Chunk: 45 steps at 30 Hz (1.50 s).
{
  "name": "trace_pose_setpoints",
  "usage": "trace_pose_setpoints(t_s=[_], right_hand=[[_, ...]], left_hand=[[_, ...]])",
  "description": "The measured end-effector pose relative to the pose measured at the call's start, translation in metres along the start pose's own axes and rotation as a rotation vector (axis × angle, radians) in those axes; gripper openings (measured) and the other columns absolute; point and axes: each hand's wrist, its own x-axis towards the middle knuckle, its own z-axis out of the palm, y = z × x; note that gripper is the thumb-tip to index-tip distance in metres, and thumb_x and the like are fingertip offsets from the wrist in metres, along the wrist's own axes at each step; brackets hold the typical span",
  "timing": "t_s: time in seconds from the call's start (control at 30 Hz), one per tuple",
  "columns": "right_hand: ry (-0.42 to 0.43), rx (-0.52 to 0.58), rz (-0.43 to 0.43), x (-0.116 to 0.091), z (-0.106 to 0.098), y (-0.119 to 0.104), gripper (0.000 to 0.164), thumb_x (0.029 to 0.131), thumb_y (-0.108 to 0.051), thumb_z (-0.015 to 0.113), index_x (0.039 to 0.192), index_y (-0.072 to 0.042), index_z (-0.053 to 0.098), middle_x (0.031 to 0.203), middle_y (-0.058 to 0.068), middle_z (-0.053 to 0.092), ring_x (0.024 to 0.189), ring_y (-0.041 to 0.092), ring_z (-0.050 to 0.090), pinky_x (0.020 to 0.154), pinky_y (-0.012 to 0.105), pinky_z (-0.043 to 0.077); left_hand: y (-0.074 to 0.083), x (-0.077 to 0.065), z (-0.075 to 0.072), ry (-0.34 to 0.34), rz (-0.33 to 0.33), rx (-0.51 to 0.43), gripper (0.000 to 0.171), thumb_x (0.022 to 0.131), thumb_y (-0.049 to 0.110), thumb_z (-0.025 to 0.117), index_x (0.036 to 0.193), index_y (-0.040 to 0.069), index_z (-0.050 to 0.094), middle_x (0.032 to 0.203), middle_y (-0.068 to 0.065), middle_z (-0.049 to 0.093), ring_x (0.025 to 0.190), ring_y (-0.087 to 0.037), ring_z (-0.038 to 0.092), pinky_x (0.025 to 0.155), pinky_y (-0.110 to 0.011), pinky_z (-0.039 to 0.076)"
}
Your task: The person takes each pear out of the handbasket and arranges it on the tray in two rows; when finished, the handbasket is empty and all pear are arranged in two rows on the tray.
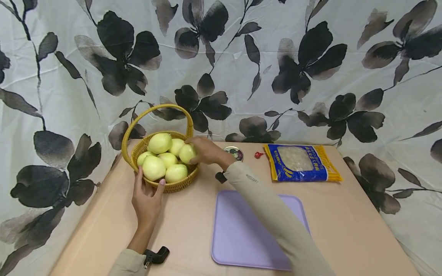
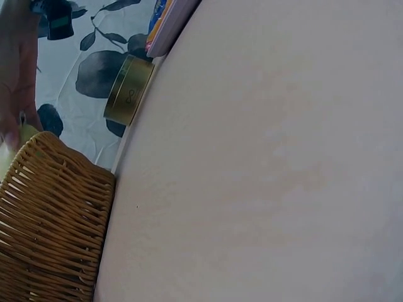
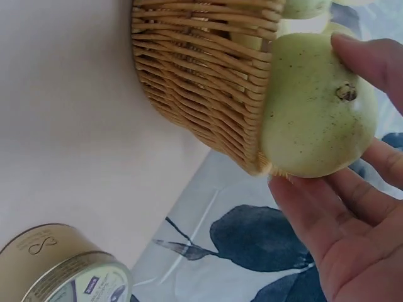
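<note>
The fruit (image 1: 187,153) sat at the right rim of the basket (image 1: 176,188), near the far left corner of the surface (image 1: 345,230). Its stem scar (image 3: 346,92) faced the right wrist camera, on the fruit's upper half. The fruit looked nearly round, and with part of it hidden, its long axis could not be told. The right hand (image 1: 208,152) held it, thumb on 1 side and fingers on the other.

The other 6 fruits (image 1: 154,168) lay piled together in the basket, pale green. The handle (image 1: 157,109) arched above them, running from the basket's left side to its far right side. The left hand (image 1: 148,201) touched the basket's near wall, thumb and forefinger spread wide; how its remaining fingers lay could not be told.

To the right of the basket, close to the surface's back edge, stood a round tin (image 2: 130,91), gold-sided, partly behind the right hand in the head view. Then came a small red thing (image 1: 259,155), just beside the packet (image 1: 300,163), which lay with its long axis left to right toward the far right corner. Nearer the person, a lilac tray (image 1: 238,237) lay flat, partly covered by the right sleeve (image 1: 276,214). A flowered cloth (image 1: 241,69) hung behind the back edge.
</note>
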Motion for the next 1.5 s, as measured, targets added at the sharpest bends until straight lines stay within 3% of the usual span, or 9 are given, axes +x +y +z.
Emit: trace_pose_setpoints(t_s=[0.17, 0.43, 0.67, 0.83, 1.13, 1.5], right_hand=[[0.097, 0.1, -0.026, -0.02, -0.003, 0.004, 0.068, 0.086, -0.018, 0.091, 0.146, -0.008, 0.062, 0.145, 0.007, 0.066, 0.137, 0.024, 0.059, 0.118, 0.041, 0.047], [0.218, 0.272, 0.004, -0.073, 0.0, 0.005, 0.073, 0.085, -0.013, 0.091, 0.15, -0.006, 0.058, 0.15, 0.01, 0.06, 0.134, 0.026, 0.059, 0.109, 0.041, 0.06], [0.269, 0.337, 0.102, -0.12, 0.009, 0.006, 0.075, 0.081, -0.011, 0.093, 0.147, -0.005, 0.059, 0.147, 0.012, 0.062, 0.133, 0.028, 0.061, 0.109, 0.044, 0.06], [0.277, 0.371, 0.167, -0.149, 0.019, 0.012, 0.076, 0.078, -0.008, 0.094, 0.146, -0.005, 0.06, 0.148, 0.012, 0.062, 0.133, 0.029, 0.062, 0.107, 0.043, 0.06], [0.215, 0.405, 0.265, -0.185, 0.04, 0.02, 0.075, 0.076, -0.007, 0.096, 0.144, -0.007, 0.062, 0.146, 0.01, 0.063, 0.133, 0.029, 0.061, 0.106, 0.041, 0.061], [0.198, 0.405, 0.254, -0.197, 0.059, 0.025, 0.073, 0.072, -0.004, 0.097, 0.137, -0.006, 0.063, 0.138, 0.009, 0.065, 0.127, 0.026, 0.063, 0.106, 0.038, 0.061]], left_hand=[[-0.003, 0.002, 0.0, 0.002, 0.009, 0.007, 0.089, 0.096, 0.008, 0.08, 0.169, 0.021, 0.03, 0.179, -0.008, 0.008, 0.163, -0.034, 0.022, 0.116, -0.017, 0.04], [0.0, 0.002, 0.0, 0.001, 0.002, 0.028, 0.089, 0.096, 0.008, 0.079, 0.169, 0.021, 0.03, 0.179, -0.007, 0.008, 0.164, -0.032, 0.021, 0.118, -0.018, 0.04], [0.025, -0.003, 0.001, -0.001, 0.002, 0.02, 0.087, 0.096, 0.003, 0.077, 0.168, 0.008, 0.029, 0.178, -0.015, 0.008, 0.163, -0.037, 0.02, 0.119, -0.023, 0.039], [0.036, -0.006, 0.002, -0.007, 0.008, 0.004, 0.086, 0.098, 0.002, 0.074, 0.169, 0.006, 0.026, 0.178, -0.019, 0.006, 0.163, -0.042, 0.017, 0.12, -0.023, 0.037], [0.006, 0.004, 0.001, 0.01, 0.027, 0.026, 0.088, 0.096, 0.002, 0.076, 0.169, 0.012, 0.028, 0.179, -0.013, 0.009, 0.163, -0.038, 0.021, 0.119, -0.022, 0.038], [-0.003, 0.005, 0.0, -0.004, 0.013, 0.004, 0.089, 0.096, 0.004, 0.078, 0.169, 0.015, 0.028, 0.179, -0.009, 0.009, 0.164, -0.034, 0.021, 0.12, -0.023, 0.038]])
